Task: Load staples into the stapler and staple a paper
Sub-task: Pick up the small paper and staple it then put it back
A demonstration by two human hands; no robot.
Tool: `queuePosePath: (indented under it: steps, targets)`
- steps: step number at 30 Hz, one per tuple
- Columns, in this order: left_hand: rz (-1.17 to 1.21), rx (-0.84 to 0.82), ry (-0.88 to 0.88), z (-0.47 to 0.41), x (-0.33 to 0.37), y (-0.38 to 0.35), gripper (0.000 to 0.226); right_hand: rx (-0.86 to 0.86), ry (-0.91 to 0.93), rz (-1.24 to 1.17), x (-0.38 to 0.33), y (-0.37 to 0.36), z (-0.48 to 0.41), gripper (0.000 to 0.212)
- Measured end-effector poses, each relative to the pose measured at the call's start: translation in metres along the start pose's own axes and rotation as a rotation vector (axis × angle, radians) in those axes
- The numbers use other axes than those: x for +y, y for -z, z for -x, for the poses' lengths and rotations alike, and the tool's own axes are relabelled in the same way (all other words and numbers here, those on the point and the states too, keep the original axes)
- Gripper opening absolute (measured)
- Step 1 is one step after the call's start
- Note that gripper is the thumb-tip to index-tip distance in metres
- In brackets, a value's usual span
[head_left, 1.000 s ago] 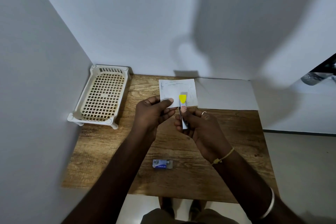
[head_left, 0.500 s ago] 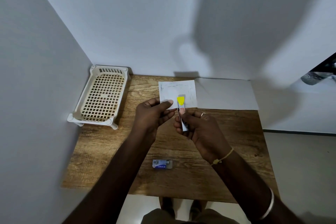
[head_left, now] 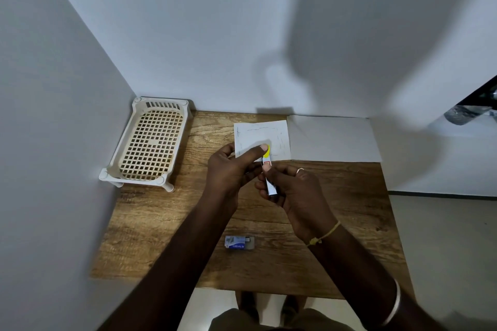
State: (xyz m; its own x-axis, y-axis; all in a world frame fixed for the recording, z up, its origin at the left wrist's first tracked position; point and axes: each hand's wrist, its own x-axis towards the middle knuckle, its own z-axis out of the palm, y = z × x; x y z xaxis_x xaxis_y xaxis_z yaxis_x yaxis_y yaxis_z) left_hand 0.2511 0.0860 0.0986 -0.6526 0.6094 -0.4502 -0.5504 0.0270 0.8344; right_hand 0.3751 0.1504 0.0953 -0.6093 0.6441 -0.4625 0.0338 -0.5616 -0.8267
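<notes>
My right hand (head_left: 293,191) holds a small stapler (head_left: 269,174) upright above the middle of the wooden table (head_left: 166,223); its body is white with a red mark, and its tip is yellow. My left hand (head_left: 231,169) reaches in from the left, its thumb pressing on the yellow tip. A small white paper (head_left: 262,136) with faint pencil marks lies flat behind my hands. A blue and white staple box (head_left: 238,242) lies near the table's front edge, partly slid open.
A cream plastic lattice tray (head_left: 150,142) stands at the back left corner against the wall. A larger white sheet (head_left: 333,140) lies at the back right. Walls close the table at the left and back. Floor shows to the right.
My left thumb has moved right onto the stapler's yellow tip, now partly covering it. The right hand and the stapler have barely shifted.
</notes>
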Motion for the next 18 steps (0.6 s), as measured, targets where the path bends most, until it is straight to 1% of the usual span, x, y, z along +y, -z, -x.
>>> queuePosePath:
  steps: [5, 13, 18]
  targets:
    - [-0.013, 0.004, -0.025, -0.001, -0.002, -0.001, 0.045, 0.023, 0.011, 0.006, 0.002, -0.001, 0.001, 0.027]
    - [-0.028, 0.025, 0.020, -0.004, -0.013, -0.001, 0.044, 0.074, -0.028, -0.005, 0.012, 0.001, -0.001, 0.027]
    - [-0.019, 0.012, 0.022, -0.004, -0.012, -0.001, 0.045, 0.076, -0.012, 0.025, 0.012, 0.002, -0.003, 0.027]
